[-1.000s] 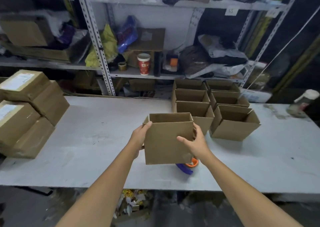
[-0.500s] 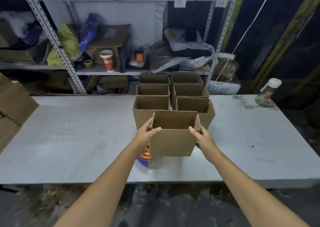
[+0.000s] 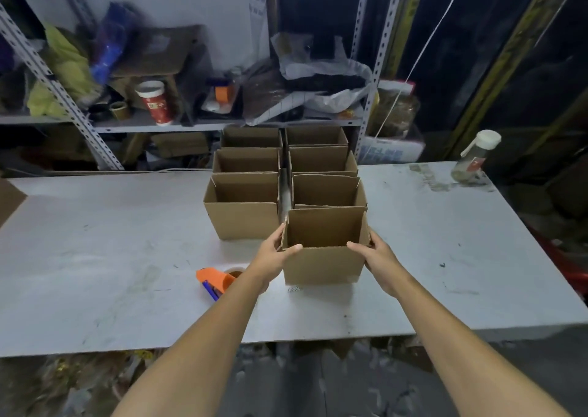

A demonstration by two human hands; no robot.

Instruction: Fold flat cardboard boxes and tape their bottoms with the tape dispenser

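An open-topped brown cardboard box stands on the white table, at the near end of the right-hand row of boxes. My left hand grips its left side, thumb over the front rim. My right hand grips its right side in the same way. The orange tape dispenser with a blue handle lies on the table just left of my left wrist, partly hidden by it.
Several more open boxes stand in two rows behind the held one. A bottle with a white cap stands at the table's far right. Cluttered metal shelves run behind the table. A cardboard corner shows at the left edge.
Both hands have carried the box to the right and set it down behind the right row. The view has swung right, so the tape dispenser now lies uncovered on the left.
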